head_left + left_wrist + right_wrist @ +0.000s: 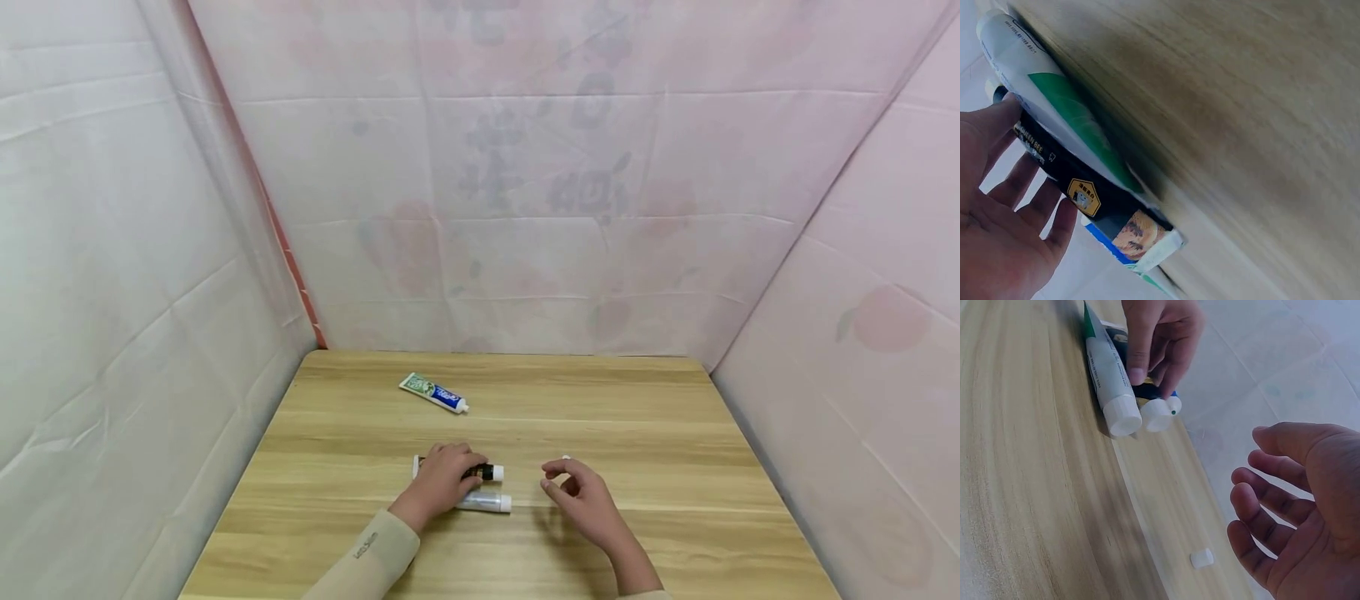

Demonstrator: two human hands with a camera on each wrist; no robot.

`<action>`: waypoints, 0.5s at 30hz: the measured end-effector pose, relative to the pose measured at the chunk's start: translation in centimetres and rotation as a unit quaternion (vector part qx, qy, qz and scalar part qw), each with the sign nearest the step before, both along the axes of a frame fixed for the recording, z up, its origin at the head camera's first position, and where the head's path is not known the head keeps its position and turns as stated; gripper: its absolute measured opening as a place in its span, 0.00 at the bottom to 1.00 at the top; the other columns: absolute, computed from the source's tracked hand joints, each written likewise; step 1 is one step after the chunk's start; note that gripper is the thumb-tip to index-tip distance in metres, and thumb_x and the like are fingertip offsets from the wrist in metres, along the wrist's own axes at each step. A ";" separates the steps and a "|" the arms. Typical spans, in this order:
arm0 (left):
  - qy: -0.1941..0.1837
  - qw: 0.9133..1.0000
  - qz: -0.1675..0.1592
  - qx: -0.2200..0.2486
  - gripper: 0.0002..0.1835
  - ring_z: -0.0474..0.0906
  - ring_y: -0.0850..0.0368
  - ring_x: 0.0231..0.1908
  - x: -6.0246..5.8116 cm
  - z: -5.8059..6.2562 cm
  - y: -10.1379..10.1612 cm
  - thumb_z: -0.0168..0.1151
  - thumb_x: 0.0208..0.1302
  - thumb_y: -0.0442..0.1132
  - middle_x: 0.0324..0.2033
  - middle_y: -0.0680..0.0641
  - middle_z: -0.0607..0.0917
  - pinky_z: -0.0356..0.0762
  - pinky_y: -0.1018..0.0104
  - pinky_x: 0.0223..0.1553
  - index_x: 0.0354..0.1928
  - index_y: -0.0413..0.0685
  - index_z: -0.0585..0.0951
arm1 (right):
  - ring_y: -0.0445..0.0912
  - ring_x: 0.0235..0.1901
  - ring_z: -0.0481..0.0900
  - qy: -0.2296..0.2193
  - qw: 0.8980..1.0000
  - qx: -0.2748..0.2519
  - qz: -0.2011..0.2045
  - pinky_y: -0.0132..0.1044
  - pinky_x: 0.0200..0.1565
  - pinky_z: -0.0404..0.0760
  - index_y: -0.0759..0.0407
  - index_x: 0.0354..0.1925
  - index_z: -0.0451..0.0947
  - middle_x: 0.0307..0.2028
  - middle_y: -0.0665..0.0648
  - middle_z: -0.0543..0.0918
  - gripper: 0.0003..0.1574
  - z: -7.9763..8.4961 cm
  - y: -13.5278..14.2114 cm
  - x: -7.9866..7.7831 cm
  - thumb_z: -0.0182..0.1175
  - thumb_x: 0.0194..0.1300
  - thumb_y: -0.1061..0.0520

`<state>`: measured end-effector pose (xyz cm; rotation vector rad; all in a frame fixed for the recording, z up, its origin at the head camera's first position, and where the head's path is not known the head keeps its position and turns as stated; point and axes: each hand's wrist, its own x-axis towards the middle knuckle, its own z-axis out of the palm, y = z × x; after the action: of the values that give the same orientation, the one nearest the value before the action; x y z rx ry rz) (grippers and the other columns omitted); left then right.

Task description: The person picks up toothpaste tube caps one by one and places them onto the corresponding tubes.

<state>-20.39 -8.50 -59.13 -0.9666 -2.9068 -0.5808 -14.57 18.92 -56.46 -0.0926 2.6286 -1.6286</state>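
My left hand [444,477] holds a black toothpaste tube [1104,200] with a white cap, thumb on the near side and fingers on the far side. Right beside it, on the near side, lies a white and green tube [1107,378], its white cap on. Farther back on the table lies a blue and green toothpaste tube [435,393], its nozzle bare. My right hand [583,498] hovers over the table with loosely bent fingers and nothing in them. A small white cap [1202,557] stands on the table just beyond its fingertips.
The wood-grain table [337,467] is enclosed by pale printed sheets [525,267] at the back and both sides. A red strip [288,258] runs down the back left corner.
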 end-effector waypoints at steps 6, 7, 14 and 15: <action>-0.011 1.000 -0.006 0.011 0.16 0.80 0.61 0.43 -0.2 -0.5 0.1 0.67 0.63 0.48 0.42 0.57 0.85 0.75 0.59 0.46 0.53 0.59 0.84 | 0.42 0.25 0.75 0.001 1.000 -0.004 0.017 0.31 0.27 0.75 0.53 0.49 0.82 0.42 0.53 0.83 0.16 0.2 0.3 0.1 0.67 0.64 0.52; -0.014 1.000 -0.004 0.011 0.16 0.80 0.61 0.43 -0.2 -0.5 0.2 0.67 0.63 0.48 0.43 0.57 0.85 0.75 0.59 0.46 0.53 0.60 0.84 | 0.42 0.25 0.75 0.002 1.000 -0.001 0.016 0.31 0.27 0.75 0.53 0.49 0.82 0.42 0.52 0.83 0.15 0.1 0.3 0.0 0.67 0.64 0.52; -0.033 0.999 0.002 0.025 0.17 0.79 0.60 0.44 -0.5 -0.4 0.1 0.67 0.63 0.50 0.43 0.57 0.84 0.75 0.58 0.47 0.53 0.58 0.84 | 0.41 0.24 0.75 0.006 1.000 0.015 0.001 0.31 0.27 0.75 0.46 0.46 0.82 0.43 0.55 0.83 0.13 -0.1 0.2 -0.5 0.68 0.62 0.53; -0.034 0.999 0.002 0.028 0.17 0.78 0.60 0.44 -0.5 -0.4 0.1 0.66 0.64 0.50 0.43 0.57 0.84 0.75 0.59 0.46 0.53 0.58 0.84 | 0.41 0.25 0.75 0.008 1.000 0.019 0.001 0.31 0.27 0.75 0.46 0.47 0.82 0.44 0.56 0.83 0.13 -0.1 0.2 -0.6 0.69 0.62 0.53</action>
<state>-20.86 -8.41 -59.54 -0.9517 -2.9329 -0.7053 -15.16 19.11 -56.52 -0.1080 2.6684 -1.5829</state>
